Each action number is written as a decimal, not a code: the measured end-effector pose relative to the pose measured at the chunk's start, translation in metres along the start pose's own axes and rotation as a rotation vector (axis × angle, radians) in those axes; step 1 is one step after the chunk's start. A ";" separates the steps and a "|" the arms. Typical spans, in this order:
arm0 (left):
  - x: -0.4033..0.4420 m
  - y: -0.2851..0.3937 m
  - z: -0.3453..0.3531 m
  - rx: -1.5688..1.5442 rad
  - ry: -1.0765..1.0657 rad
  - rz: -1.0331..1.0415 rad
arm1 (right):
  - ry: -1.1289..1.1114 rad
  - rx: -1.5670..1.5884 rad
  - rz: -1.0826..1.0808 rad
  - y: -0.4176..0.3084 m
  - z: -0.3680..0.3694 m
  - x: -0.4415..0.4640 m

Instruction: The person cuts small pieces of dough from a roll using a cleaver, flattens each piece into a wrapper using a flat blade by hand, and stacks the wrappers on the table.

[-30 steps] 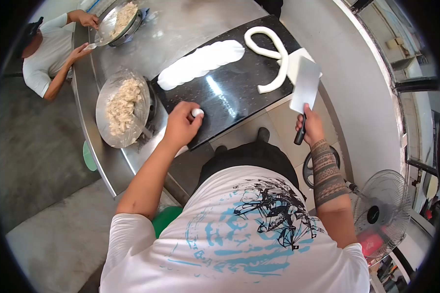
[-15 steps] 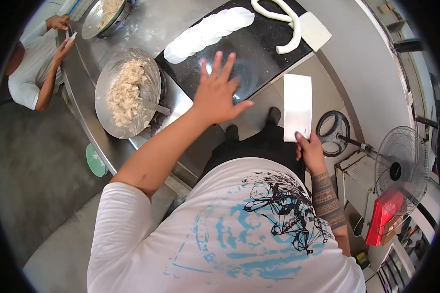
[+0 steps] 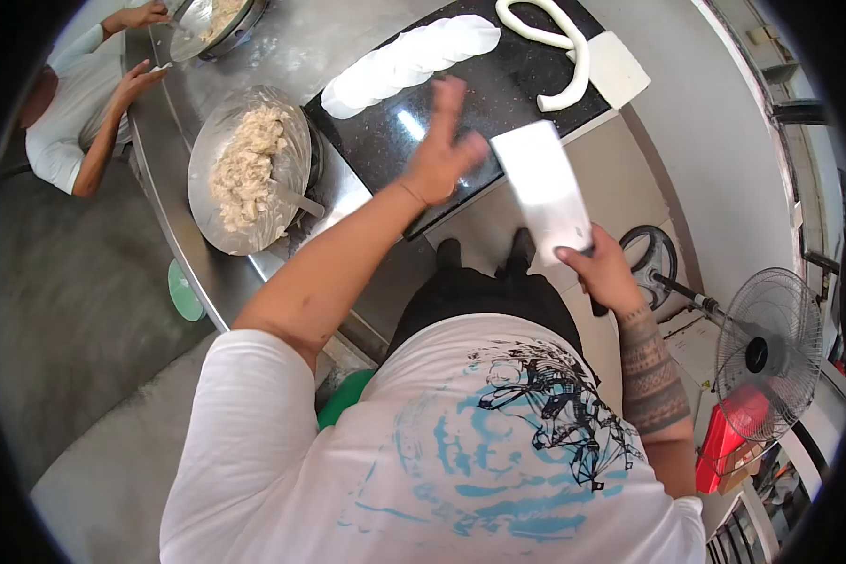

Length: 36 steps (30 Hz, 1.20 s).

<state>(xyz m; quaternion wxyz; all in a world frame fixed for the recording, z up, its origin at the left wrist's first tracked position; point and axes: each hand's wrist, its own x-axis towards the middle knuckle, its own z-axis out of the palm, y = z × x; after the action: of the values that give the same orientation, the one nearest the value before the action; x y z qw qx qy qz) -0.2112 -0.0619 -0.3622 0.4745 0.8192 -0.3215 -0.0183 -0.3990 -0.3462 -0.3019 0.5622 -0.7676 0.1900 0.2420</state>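
Observation:
In my right hand (image 3: 603,268) is a cleaver (image 3: 540,183) with a broad, flat, shiny blade and a dark handle. The blade points away from me, its far end beside the near edge of the black board (image 3: 526,85). My left hand (image 3: 445,155) is held over that board with nothing in it, fingers stretched out and slightly blurred. Beyond it, thin round dough wrappers (image 3: 409,64) overlap in a long row. A bent rope of white dough (image 3: 581,70) lies at the board's right side.
A metal bowl (image 3: 200,202) of pale filling with a spatula (image 3: 301,199) stands left of the board on the steel counter (image 3: 296,47). A folded white cloth (image 3: 611,70) lies by the right corner. A co-worker (image 3: 70,141) handles another bowl. A fan (image 3: 771,352) stands right.
The cleaver has swung left and tilted toward the board as my right hand moved. My left hand has turned, its fingers closer together, and shifted slightly right. The co-worker's hands have moved.

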 end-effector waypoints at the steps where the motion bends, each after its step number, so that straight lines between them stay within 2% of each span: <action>1: 0.007 0.000 -0.017 -0.029 0.118 -0.085 | -0.069 -0.049 -0.056 -0.004 0.007 0.015; 2: 0.011 -0.001 -0.034 -0.057 0.234 -0.173 | -0.153 -0.102 -0.064 -0.019 0.015 0.027; 3: 0.014 -0.007 -0.047 0.321 0.159 -0.084 | -0.238 -0.155 -0.072 -0.034 0.022 0.039; 5: 0.014 0.007 -0.055 0.706 -0.174 0.125 | -0.317 -0.206 -0.303 -0.027 0.047 0.080; 6: 0.002 -0.004 -0.046 0.695 -0.335 0.213 | -0.357 -0.231 -0.417 -0.023 0.055 0.092; 7: -0.004 -0.003 -0.038 0.676 -0.498 0.302 | -0.397 -0.220 -0.357 -0.024 0.058 0.095; 9: -0.014 0.005 -0.031 0.692 -0.467 0.225 | -0.480 -0.198 -0.225 -0.022 0.058 0.098; 11: -0.017 0.015 -0.022 0.678 -0.526 0.174 | -0.473 -0.254 -0.254 -0.019 0.052 0.082; 14: -0.024 0.023 0.000 0.634 -0.502 0.122 | -0.468 -0.275 -0.237 -0.001 0.035 0.083; 17: -0.006 0.018 -0.002 0.673 -0.484 0.081 | -0.473 -0.313 -0.210 -0.015 0.029 0.091; 23: 0.034 -0.015 -0.018 0.814 -0.315 0.215 | -0.215 -0.581 -0.374 -0.050 0.031 0.116; 26: 0.058 -0.036 -0.033 0.755 -0.260 0.348 | -0.216 -0.578 -0.251 -0.092 0.030 0.124; 27: 0.062 -0.038 -0.035 0.726 -0.261 0.393 | -0.221 -0.549 -0.224 -0.090 0.031 0.116; 29: 0.033 -0.020 -0.030 0.669 -0.397 0.342 | -0.255 -0.483 -0.159 -0.073 0.046 0.087; 30: 0.011 -0.009 -0.021 0.660 -0.478 0.315 | -0.307 -0.307 -0.317 -0.022 0.057 0.088; 31: 0.003 -0.004 -0.014 0.654 -0.555 0.293 | -0.278 -0.324 -0.243 -0.021 0.057 0.078; 33: 0.021 -0.003 -0.006 0.707 -0.528 0.343 | -0.222 -0.358 -0.092 -0.022 0.057 0.065; 34: 0.036 -0.002 -0.009 0.776 -0.517 0.347 | -0.191 -0.331 -0.191 -0.020 0.053 0.073; 36: 0.046 -0.009 -0.011 0.842 -0.466 0.356 | -0.143 -0.413 -0.254 -0.030 0.045 0.088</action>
<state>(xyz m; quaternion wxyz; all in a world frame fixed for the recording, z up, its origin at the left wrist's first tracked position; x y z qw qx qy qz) -0.1665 -0.0752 -0.3509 0.0148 0.8459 -0.5329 0.0117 -0.3182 -0.2964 -0.3414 0.4313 -0.8648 -0.0018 0.2571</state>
